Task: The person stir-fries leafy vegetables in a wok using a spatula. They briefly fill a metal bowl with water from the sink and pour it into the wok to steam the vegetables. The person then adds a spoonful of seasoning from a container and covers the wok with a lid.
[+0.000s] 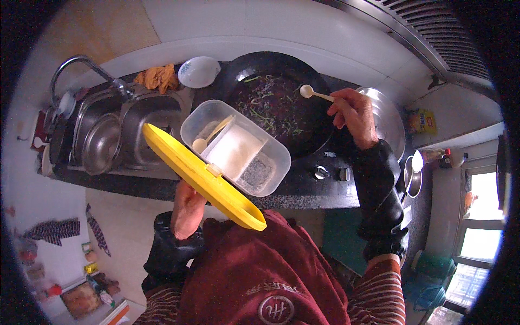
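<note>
My left hand (189, 211) supports a clear plastic seasoning box (280, 156) from below, its fingers hidden behind the hinged yellow lid (203, 174), which hangs open. Three compartments show inside. The middle one holds white granules (235, 146), the near right one a greyish layer, and in the left one lies a cream spoon (211, 134). Pinched by its handle in my right hand (355, 115) is a small cream measuring spoon (306, 91); its contents cannot be made out. The spoon is over the right side of a black wok (264, 61), where chopped greens (268, 105) lie in dark liquid.
The wok sits on a black gas stove with knobs (321, 172). A white bowl (199, 72) and an orange cloth (157, 78) are behind it, left of the wok. A double steel sink (154, 118) is at left. To the right lie a metal lid (392, 122) and a ladle (416, 162).
</note>
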### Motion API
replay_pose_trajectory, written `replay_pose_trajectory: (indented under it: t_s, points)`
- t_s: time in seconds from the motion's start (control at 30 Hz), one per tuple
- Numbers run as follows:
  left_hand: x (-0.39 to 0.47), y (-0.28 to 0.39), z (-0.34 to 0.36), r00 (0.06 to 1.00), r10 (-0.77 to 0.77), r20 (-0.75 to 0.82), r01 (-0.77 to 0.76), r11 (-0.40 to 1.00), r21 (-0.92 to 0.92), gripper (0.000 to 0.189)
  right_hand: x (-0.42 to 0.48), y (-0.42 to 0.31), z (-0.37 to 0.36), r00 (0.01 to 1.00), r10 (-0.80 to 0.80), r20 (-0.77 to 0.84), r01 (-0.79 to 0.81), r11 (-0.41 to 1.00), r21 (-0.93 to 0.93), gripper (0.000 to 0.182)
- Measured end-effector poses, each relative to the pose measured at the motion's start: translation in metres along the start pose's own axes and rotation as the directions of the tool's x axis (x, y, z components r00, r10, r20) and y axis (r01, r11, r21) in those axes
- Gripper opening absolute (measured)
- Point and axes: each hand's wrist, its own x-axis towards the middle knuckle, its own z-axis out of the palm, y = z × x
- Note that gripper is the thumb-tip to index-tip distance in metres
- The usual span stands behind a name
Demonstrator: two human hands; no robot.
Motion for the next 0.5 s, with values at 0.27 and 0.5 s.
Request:
replay_pose_trajectory:
  t_s: [0.27,0.5]
  points:
    - [0.0069,0.0089,0.0064,0.998,0.052,0.036,-0.052,0.999,-0.005,0.027,-0.0002,0.0106,-0.0008,0.998,0.009,-0.056,-0.011,0.999,-0.041,0.016]
    - [0.0095,0.0091,0.0065,0.999,0.037,0.031,-0.036,0.999,-0.029,0.024,-0.0009,0.0094,0.0039,0.996,0.044,-0.082,-0.042,0.999,0.023,0.015]
